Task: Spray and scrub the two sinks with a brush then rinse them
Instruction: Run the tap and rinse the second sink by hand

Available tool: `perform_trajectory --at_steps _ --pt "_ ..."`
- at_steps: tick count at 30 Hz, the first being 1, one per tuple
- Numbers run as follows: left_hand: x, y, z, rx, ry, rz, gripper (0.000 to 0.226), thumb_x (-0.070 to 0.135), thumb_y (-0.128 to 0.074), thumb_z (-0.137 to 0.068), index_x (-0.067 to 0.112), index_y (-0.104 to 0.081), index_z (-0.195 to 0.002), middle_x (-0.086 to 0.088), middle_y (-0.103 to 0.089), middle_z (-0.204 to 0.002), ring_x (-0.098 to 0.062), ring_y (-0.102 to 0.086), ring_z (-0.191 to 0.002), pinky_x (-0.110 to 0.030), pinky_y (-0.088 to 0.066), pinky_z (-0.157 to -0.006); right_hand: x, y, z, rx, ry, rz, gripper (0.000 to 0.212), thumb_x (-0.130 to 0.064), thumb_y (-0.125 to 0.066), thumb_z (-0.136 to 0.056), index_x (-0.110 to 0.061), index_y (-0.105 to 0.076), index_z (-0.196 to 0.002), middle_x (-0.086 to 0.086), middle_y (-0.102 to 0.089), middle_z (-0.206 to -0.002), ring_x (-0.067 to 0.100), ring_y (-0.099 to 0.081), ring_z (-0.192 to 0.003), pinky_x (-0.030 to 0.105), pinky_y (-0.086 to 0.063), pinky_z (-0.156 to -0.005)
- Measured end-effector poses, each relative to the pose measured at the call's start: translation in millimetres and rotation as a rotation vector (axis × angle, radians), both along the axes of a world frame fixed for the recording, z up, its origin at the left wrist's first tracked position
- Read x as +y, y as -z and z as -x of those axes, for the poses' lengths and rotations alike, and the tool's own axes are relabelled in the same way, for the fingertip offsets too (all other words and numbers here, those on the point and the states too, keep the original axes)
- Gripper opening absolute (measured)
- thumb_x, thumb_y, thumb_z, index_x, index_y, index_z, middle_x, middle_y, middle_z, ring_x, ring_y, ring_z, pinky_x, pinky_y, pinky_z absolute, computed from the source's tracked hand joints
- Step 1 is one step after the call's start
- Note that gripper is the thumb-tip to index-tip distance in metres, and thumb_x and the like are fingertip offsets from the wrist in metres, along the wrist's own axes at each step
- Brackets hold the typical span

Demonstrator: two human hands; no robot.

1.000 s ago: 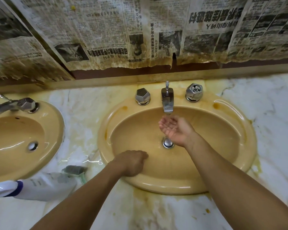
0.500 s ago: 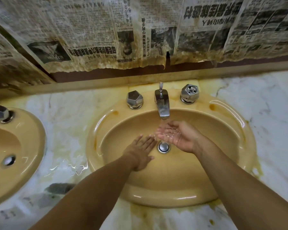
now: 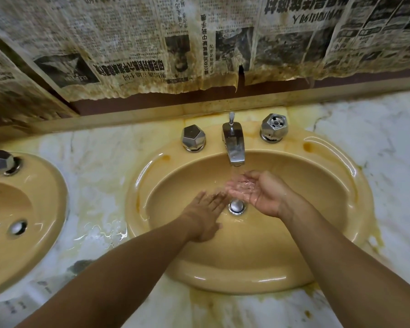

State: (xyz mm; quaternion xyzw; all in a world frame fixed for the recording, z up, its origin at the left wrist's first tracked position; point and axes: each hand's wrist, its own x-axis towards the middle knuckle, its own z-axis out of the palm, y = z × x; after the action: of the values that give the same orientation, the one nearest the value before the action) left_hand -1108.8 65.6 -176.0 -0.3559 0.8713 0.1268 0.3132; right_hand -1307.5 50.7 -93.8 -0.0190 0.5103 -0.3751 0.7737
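We're over a washroom vanity here: a mustard-yellow oval ceramic basin [image 3: 355, 209] sits at centre frame and a matching second basin [image 3: 45, 221] at the left edge, both sunk into a white veined marble countertop [image 3: 376, 143] stained yellow around the rims. The centre one carries a chrome spout [image 3: 233, 145] running water, flanked by faceted chrome knobs [image 3: 193, 138]. Across the top of the frame, yellowed newspaper sheets [image 3: 128, 43] hang over the wall.

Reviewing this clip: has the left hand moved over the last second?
Yes. The left hand has slid from the front wall of the sink toward the drain; its straightened fingers now lie just left of it.
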Motion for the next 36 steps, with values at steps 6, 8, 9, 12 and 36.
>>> perform_trajectory --at_steps 6,8,9,12,36 --pt "-6.3 -8.4 -12.0 -0.043 0.132 -0.007 0.069 0.051 -0.02 -0.109 0.024 0.015 -0.162 0.004 0.016 -0.17 -0.014 0.014 -0.157 -0.043 0.015 -0.124 8.4 1.2 4.4 -0.002 -0.017 -0.009 0.037 -0.015 -0.039 -0.109 0.015 -0.057 -0.119 0.035 -0.066 -0.119 0.044 -0.067 -0.111 0.045 -0.057 -0.092" --pt "-11.0 -8.8 -16.7 -0.068 0.125 0.133 0.067 0.052 -0.015 -0.109 0.022 0.014 -0.162 0.005 0.015 -0.169 -0.015 0.013 -0.157 -0.042 0.017 -0.124 12.2 2.7 5.4 -0.005 -0.012 -0.014 0.039 -0.017 -0.039 -0.109 0.015 -0.058 -0.12 0.034 -0.067 -0.117 0.043 -0.068 -0.112 0.045 -0.057 -0.093" --pt "-9.2 -7.9 -15.4 -0.074 0.11 0.161 0.066 0.05 -0.014 -0.109 0.022 0.016 -0.161 0.005 0.017 -0.167 -0.015 0.014 -0.157 -0.044 0.018 -0.124 13.8 3.7 6.1 -0.014 -0.005 -0.017 0.04 -0.018 -0.038 -0.109 0.014 -0.059 -0.121 0.033 -0.068 -0.117 0.042 -0.068 -0.112 0.044 -0.058 -0.093" --pt "11.1 -1.8 -3.3 -0.064 -0.008 0.042 0.069 0.048 -0.015 -0.109 0.018 0.021 -0.16 0.001 0.022 -0.168 -0.016 0.019 -0.156 -0.05 0.016 -0.124 17.6 7.8 7.9 -0.03 0.025 -0.037 0.041 -0.019 -0.037 -0.109 0.012 -0.059 -0.125 0.031 -0.068 -0.119 0.039 -0.069 -0.111 0.041 -0.061 -0.087" --pt "18.3 -2.1 -0.6 -0.017 -0.089 -0.049 0.068 0.038 -0.023 -0.11 0.021 0.017 -0.162 0.002 0.023 -0.169 -0.018 0.017 -0.157 -0.053 0.011 -0.124 17.7 18.9 2.3 -0.061 0.106 -0.056 0.044 -0.024 -0.037 -0.109 0.011 -0.06 -0.121 0.031 -0.069 -0.117 0.041 -0.07 -0.105 0.043 -0.057 -0.091"
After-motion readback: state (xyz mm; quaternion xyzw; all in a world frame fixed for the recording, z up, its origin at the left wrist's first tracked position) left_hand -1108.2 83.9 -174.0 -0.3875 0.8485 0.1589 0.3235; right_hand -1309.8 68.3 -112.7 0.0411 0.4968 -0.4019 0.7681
